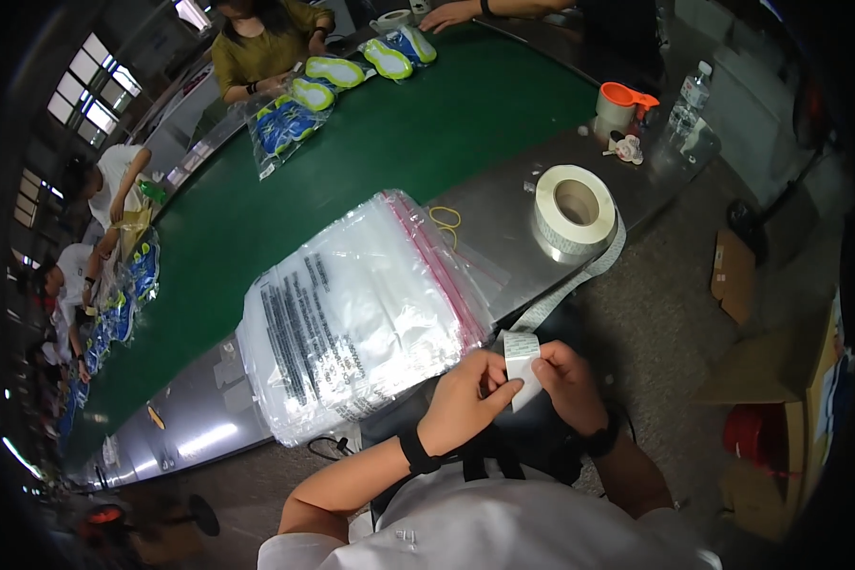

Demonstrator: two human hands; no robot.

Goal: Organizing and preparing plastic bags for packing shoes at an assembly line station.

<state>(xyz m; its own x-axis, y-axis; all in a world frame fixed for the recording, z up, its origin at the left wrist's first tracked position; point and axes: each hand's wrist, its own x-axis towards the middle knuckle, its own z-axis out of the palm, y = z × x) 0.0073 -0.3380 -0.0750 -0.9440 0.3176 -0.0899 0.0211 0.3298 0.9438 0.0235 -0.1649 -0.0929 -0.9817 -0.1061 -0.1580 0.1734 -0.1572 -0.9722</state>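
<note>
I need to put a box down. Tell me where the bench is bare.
The green belt is bare between the bag stack and the packed bags at the far end. The steel edge left of the stack is mostly free. It is crowded between the stack and the label roll, and around the orange-topped cup and bottle.

Bag stack [361, 313]: glossy clear plastic. Label roll [573, 211]: matt white paper. Belt [351, 161]: matt green. Table edge [199, 418]: smooth shiny metal.
</note>
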